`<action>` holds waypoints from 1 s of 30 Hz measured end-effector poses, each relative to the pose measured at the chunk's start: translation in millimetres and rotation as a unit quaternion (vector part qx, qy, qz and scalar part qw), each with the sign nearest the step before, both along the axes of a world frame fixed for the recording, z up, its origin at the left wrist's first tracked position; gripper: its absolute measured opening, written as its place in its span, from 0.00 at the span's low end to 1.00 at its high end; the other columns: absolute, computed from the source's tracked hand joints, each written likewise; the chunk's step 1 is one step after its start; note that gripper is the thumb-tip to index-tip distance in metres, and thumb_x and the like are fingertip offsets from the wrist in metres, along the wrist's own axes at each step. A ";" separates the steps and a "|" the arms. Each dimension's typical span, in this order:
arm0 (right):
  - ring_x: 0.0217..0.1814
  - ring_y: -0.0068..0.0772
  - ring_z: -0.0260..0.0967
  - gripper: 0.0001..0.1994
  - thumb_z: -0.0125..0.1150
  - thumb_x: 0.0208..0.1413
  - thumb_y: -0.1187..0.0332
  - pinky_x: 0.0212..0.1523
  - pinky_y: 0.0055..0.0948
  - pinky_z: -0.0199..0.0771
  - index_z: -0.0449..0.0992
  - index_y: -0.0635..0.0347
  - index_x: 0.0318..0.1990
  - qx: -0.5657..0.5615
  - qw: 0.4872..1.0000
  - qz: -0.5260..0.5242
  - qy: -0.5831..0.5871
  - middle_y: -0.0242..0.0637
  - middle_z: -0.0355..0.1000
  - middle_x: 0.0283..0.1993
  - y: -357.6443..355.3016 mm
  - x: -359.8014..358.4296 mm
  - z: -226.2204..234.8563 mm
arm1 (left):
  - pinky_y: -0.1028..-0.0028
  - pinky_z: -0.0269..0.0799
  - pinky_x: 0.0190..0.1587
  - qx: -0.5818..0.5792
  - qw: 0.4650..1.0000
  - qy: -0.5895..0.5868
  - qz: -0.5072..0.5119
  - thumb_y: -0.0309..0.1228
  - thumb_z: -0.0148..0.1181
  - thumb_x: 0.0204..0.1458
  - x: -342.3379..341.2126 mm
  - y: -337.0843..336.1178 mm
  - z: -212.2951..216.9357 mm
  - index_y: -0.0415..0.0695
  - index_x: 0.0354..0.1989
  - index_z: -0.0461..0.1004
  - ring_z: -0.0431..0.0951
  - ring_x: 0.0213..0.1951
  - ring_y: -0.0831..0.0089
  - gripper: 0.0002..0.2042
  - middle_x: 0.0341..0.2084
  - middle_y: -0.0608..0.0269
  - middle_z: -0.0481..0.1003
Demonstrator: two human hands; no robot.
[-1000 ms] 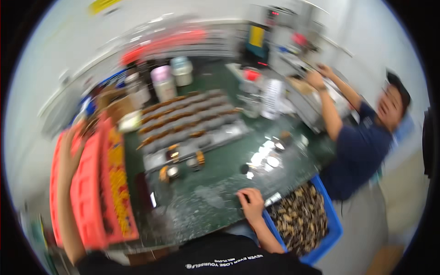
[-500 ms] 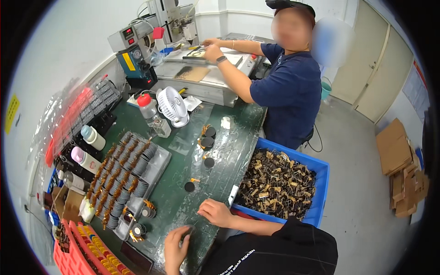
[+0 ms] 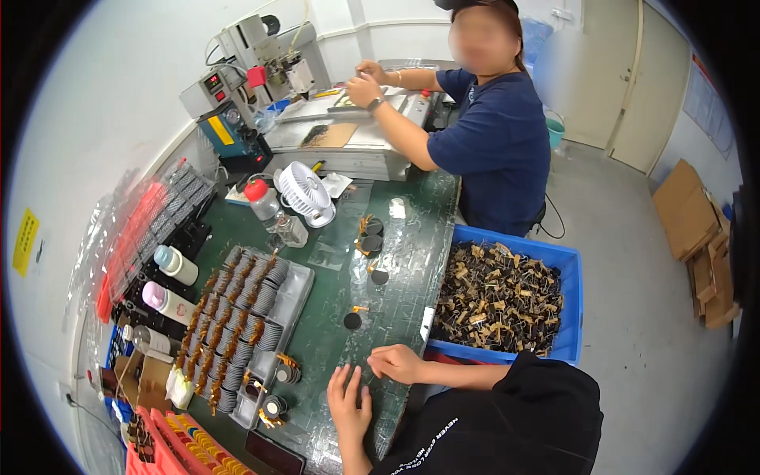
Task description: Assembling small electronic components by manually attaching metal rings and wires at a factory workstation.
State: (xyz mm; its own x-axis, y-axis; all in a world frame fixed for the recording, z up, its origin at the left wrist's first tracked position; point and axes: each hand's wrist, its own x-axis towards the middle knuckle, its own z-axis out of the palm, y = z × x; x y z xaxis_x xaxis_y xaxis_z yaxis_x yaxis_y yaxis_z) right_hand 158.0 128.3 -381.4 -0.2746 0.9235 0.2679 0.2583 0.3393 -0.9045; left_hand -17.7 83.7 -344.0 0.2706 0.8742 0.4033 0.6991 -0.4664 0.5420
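Observation:
My left hand [image 3: 349, 404] rests over the green table near its front edge, fingers stretched out and slightly apart, with nothing seen in it. Just right of it is my right hand [image 3: 397, 364], its fingers curled together at the tips; whether they hold anything small is hidden. Ahead of both lies a black disc [image 3: 352, 321] with a short orange flex tab. Farther off is another such disc [image 3: 379, 277], then two dark discs [image 3: 370, 234] close together. To the left, small stacks of round parts [image 3: 288, 372] with orange tabs stand beside a tray [image 3: 294, 289] filled with rows of grey discs and brown flex strips.
A blue bin [image 3: 571, 301] full of black binder clips with tan pieces stands right of the table. A white fan [image 3: 305, 190], a red-capped bottle [image 3: 261, 198] and two tumblers [image 3: 176, 265] stand left. A coworker [image 3: 495, 142] works at a machine bench beyond. Red racks [image 3: 150, 455] are lower left.
My left hand has straightened its fingers and now lies closer to my right hand. The coworker's hands have risen from the bench. The whole view has shifted a little.

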 end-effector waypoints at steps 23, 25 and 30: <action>0.21 0.32 0.66 0.21 0.67 0.44 0.51 0.22 0.29 0.64 0.69 0.60 0.21 0.038 0.997 0.013 -0.062 0.32 0.64 0.21 -1.1 -12.9 1.9 | 0.54 0.50 0.65 -0.013 0.994 0.105 -0.035 0.27 0.59 0.45 -1.9 -2.1 -12.4 0.45 0.60 0.65 0.58 0.63 0.56 0.29 0.59 0.56 0.63; 0.21 0.32 0.66 0.20 0.66 0.45 0.52 0.22 0.29 0.63 0.69 0.60 0.21 0.015 0.998 -0.008 -0.054 0.32 0.64 0.21 -2.6 -11.4 6.5 | 0.53 0.50 0.64 -0.014 0.994 0.102 -0.041 0.27 0.58 0.45 0.5 -0.8 -14.3 0.43 0.59 0.65 0.58 0.63 0.56 0.28 0.59 0.56 0.63; 0.21 0.32 0.67 0.18 0.65 0.46 0.53 0.22 0.29 0.65 0.70 0.60 0.23 0.006 0.999 -0.001 -0.035 0.33 0.65 0.21 -3.3 -17.1 4.4 | 0.53 0.50 0.65 -0.019 0.993 0.107 -0.038 0.28 0.58 0.47 -2.1 -2.2 -16.0 0.41 0.59 0.65 0.58 0.63 0.56 0.27 0.59 0.56 0.64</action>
State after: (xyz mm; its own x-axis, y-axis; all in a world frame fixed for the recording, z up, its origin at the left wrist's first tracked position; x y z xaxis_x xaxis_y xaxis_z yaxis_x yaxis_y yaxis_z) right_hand 140.9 124.9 -376.9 -0.2915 0.9207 0.2594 0.3207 0.3495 -0.8803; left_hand -19.7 81.5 -360.0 0.4115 0.8620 0.2961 0.7642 -0.5033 0.4034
